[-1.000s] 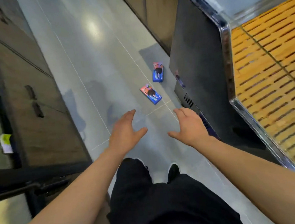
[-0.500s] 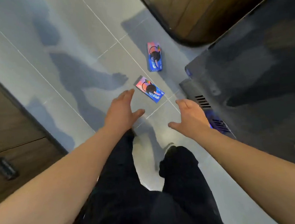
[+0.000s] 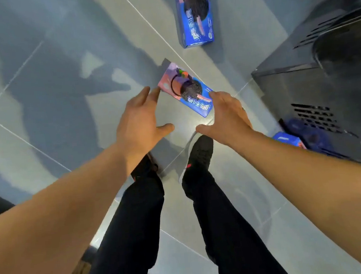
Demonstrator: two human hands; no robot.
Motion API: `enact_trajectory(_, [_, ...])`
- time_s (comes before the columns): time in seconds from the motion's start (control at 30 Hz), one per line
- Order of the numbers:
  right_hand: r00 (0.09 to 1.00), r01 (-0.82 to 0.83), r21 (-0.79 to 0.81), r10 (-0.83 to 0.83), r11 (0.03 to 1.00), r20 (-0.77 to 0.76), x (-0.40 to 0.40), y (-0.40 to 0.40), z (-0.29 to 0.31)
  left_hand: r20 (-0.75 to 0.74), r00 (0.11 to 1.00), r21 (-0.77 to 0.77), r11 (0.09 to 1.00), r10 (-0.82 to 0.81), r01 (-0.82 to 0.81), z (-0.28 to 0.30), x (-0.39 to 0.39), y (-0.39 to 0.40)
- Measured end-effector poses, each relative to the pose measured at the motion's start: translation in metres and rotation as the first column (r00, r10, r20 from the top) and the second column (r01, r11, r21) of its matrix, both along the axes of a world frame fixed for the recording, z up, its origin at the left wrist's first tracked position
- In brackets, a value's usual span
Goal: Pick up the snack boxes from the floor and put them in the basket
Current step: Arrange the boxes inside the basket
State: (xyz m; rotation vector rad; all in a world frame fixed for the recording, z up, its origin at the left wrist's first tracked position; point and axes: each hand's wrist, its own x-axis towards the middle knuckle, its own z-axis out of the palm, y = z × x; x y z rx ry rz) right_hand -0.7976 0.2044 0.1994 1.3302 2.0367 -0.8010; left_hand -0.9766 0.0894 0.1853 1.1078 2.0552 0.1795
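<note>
Hands spread, nothing held. Left hand [image 3: 140, 120] and right hand [image 3: 228, 117] both have fingers straight and thumbs splayed, one either side of the near blue-and-pink cardboard snack box [image 3: 185, 88], which lies flat and slantwise on the grey tiled floor [image 3: 59, 60]. Left fingertips sit just beside the box's pink upper corner; right fingertips overlap its blue lower edge. Cannot tell whether either hand actually touches it.

Change over the last second: view has tipped sharply downward and closed in. A second ago the box lay well ahead of the hands; now it lies between them. Hand shape unchanged throughout, both grips loose and wide. Black shoes [image 3: 199, 152] stand just below the box.

Second snack box of the same blue print [image 3: 195, 15] lies beyond the near box, well apart from it, lengthwise toward the top edge. A third blue box [image 3: 288, 139] shows to the right of the near box, tucked against the base of the dark grey vented cabinet [image 3: 314, 85], partly hidden by the right forearm.

Basket not in view.

Judgement: the approach looks finished and the grasp comes next, on the near box. No box lifted yet, so the task is barely begun; three boxes still on the floor.
</note>
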Motion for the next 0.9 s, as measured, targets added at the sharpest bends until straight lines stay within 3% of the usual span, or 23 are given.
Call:
enact_trajectory(0.1, [1.000,0.022,-0.017,-0.021,1.000,0.016,0.012,0.008,-0.074,-0.030,0.993,-0.011,0.993,-0.117,0.116,-0.077,0.012,0.020])
enact_trajectory(0.23, [0.998,0.056,0.024,-0.056,0.998,-0.020,0.018,0.020,-0.162,-0.189,0.936,-0.035,0.954,-0.298,0.296,-0.169,0.028,0.052])
enact_trajectory(0.37, [0.993,0.113,0.079,-0.111,0.991,-0.025,0.014,0.027,-0.220,-0.332,0.897,0.046,0.945,-0.291,0.324,-0.227,0.040,0.080])
enact_trajectory(0.5, [0.994,0.107,0.139,-0.103,0.985,-0.032,0.012,0.021,-0.238,-0.407,0.876,0.090,0.943,-0.258,0.320,-0.253,0.040,0.086])
enact_trajectory(0.6, [1.000,-0.006,0.140,0.009,0.990,-0.021,0.015,0.020,-0.222,-0.361,0.904,0.063,0.961,-0.228,0.268,-0.239,0.039,0.071])
enact_trajectory(0.7, [0.994,-0.071,0.123,0.080,0.990,-0.068,0.016,0.012,-0.175,-0.267,0.954,0.022,0.988,-0.139,0.151,-0.189,0.035,0.050])
enact_trajectory(0.9, [0.980,-0.117,0.105,0.132,0.988,-0.152,0.006,-0.013,-0.012,-0.181,0.981,0.114,0.989,-0.072,0.093,-0.023,0.015,0.012])
